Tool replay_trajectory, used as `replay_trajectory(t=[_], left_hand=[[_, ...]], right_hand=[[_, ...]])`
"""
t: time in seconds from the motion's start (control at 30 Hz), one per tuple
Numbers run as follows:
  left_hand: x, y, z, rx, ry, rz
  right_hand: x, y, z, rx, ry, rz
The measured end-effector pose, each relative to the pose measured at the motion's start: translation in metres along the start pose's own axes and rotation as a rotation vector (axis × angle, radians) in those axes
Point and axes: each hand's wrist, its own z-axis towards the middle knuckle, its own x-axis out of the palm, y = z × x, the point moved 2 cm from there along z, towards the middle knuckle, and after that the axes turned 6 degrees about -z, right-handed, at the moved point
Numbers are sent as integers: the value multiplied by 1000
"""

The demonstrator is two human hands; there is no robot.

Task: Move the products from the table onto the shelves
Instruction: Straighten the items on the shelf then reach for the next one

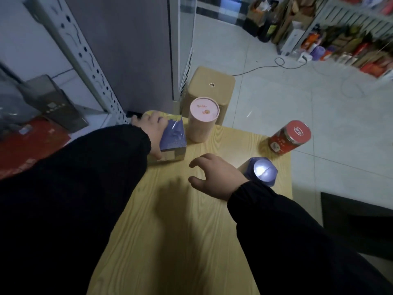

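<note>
While a person in black sleeves leans over a pale wood-grain tabletop (180,231), the left hand (154,129) lies across the top of a purple and gold box (173,135) at the tabletop's far left corner. Its fingers (136,119) curl over the box's far edge and the thumb presses the near side, so the hand is clamped on the box, which sits flat on the wood. The right hand (217,177) hovers above the middle of the tabletop, palm down, fingers spread and slightly curled, holding nothing and casting a soft shadow below it.

Three more products stand on the tabletop. A tall pink tube (202,120) stands upright just beside the box, on its right. A red can (290,137) stands near the far right edge, well apart from the tube. A purple canister (262,171) with a bright glare on its lid stands just beside the right wrist.

Beyond the tabletop's far edge a tan stool (209,86) stands on the tiled floor. A perforated white shelf upright (85,58) rises at left, with a red package (29,143) lying on the shelf beside it. Blurred goods fill another shelf unit (348,39) at the far right.
</note>
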Motion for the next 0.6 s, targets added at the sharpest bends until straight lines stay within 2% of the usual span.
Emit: replay_trajectory(t=[0.27,0.47,0.6], left_hand=[[61,-64,-143,-154,84,-122],[89,-123,-273,-259,188,-290],[52,-107,-347,-370,51,-532]], right_hand=[[13,10,-50,-171,11,14],[32,34,-98,-328,140,16],[29,65,-123,-461,206,166]])
